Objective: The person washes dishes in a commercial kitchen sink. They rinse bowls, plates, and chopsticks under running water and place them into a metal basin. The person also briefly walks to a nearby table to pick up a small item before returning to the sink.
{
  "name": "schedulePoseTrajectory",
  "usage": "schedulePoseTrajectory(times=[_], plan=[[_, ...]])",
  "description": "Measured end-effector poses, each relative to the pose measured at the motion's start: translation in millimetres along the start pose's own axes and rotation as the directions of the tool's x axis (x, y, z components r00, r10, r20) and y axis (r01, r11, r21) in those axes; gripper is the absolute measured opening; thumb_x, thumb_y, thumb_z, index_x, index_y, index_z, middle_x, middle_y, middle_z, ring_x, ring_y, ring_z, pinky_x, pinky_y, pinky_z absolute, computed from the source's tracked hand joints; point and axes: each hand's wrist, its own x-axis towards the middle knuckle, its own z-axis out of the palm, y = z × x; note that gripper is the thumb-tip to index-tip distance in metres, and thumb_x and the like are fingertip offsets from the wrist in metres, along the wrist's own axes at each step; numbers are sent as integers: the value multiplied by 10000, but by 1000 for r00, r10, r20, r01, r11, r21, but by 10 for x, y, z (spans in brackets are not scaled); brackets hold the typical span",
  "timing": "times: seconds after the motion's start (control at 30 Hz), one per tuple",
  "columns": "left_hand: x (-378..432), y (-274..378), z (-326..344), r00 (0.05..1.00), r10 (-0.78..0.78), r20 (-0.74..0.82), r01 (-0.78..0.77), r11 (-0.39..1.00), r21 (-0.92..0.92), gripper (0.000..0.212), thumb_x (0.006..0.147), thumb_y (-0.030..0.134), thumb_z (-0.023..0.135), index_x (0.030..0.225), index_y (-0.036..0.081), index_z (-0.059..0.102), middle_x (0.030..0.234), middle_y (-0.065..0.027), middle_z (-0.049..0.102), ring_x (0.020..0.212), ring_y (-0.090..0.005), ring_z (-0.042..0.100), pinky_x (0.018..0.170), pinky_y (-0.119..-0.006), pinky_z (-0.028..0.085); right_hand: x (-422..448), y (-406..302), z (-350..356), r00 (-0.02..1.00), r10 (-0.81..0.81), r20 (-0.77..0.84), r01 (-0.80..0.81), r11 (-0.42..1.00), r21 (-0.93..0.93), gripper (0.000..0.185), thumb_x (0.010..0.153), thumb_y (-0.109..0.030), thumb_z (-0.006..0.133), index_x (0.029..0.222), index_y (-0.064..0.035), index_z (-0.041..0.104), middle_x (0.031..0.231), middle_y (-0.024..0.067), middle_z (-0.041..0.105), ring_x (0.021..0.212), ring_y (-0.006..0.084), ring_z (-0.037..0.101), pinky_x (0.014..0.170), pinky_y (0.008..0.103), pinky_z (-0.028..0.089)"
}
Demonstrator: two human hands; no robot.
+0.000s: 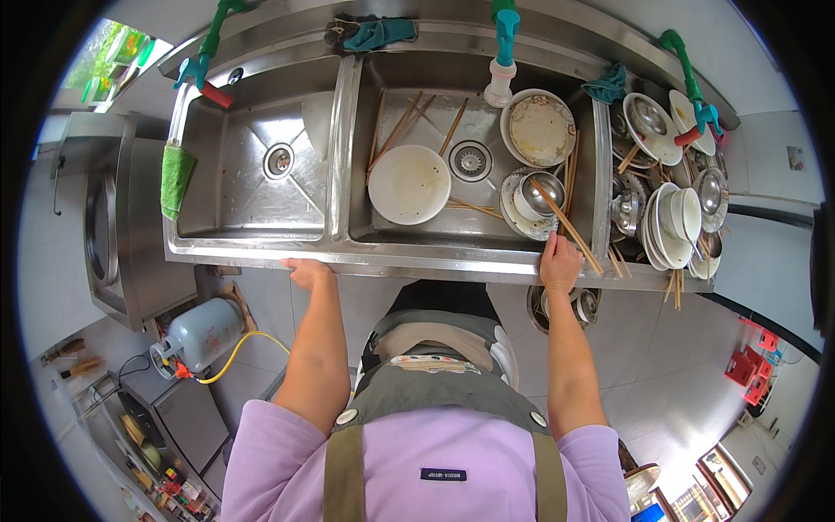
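Observation:
My left hand (308, 273) is at the front rim (261, 253) of the steel double sink, thumb along it and fingers mostly hidden. Curled over the same rim is my right hand (561, 262), its fingertips beside a patterned plate (515, 218); what they close on is hidden. On that plate sits a steel-lined bowl (543, 194). Wooden chopsticks (567, 228) slant from the bowl past my right hand over the rim. A white bowl (409, 185) and a stack of dirty plates (541, 128) stand in the right basin, with loose chopsticks (455, 127) between them.
Dirty dishes (672, 215) crowd the sink's right end. Taps (505, 39) overhang the back. A green cloth (177, 181) drapes over the left rim. On the floor are a gas cylinder (205, 333) with a yellow hose and, near my right arm, a basin of dishes (537, 308).

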Motion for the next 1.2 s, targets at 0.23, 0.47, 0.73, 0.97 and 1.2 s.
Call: schedulePoseTrajectory(times=[0.23,0.47,0.73,0.97,1.2], plan=[[31,-15,9,1000,-5,13,5,1000,0,794,898,537,184,960,-165,550,969,-297,580,891,-431,560,808,-486,440,0,0,1,1000,-7,-2,7,1000,1,286,875,-224,503,628,-83,484,591,86,530,602,273,521,598,395,358],[29,-16,5,1000,-4,15,4,1000,18,792,897,537,182,966,-162,549,976,-297,579,900,-431,558,823,-485,430,-2,3,-6,1000,3,16,-3,1000,-15,285,878,-231,497,635,-82,491,596,90,535,609,270,526,606,392,363],[89,-45,28,999,-28,19,28,999,20,795,898,536,176,968,-164,547,980,-301,576,907,-432,555,824,-482,430,-5,3,4,1000,8,18,-8,1000,-17,284,878,-233,498,638,-80,494,598,86,538,608,269,527,607,392,363],[0,22,-28,995,-67,72,68,998,-12,782,897,538,214,1020,-168,529,1059,-295,556,974,-409,543,894,-447,396,-11,23,16,1000,-1,-1,1,1000,-15,280,877,-228,501,638,-82,494,603,86,540,611,265,527,606,389,361],[3,26,-37,997,-55,59,56,998,-13,783,900,532,202,1023,-170,527,1064,-304,549,987,-415,535,911,-448,380,-1,-11,-6,1000,4,7,-4,1000,-6,279,877,-228,501,639,-82,494,608,86,542,616,268,526,605,391,358]])
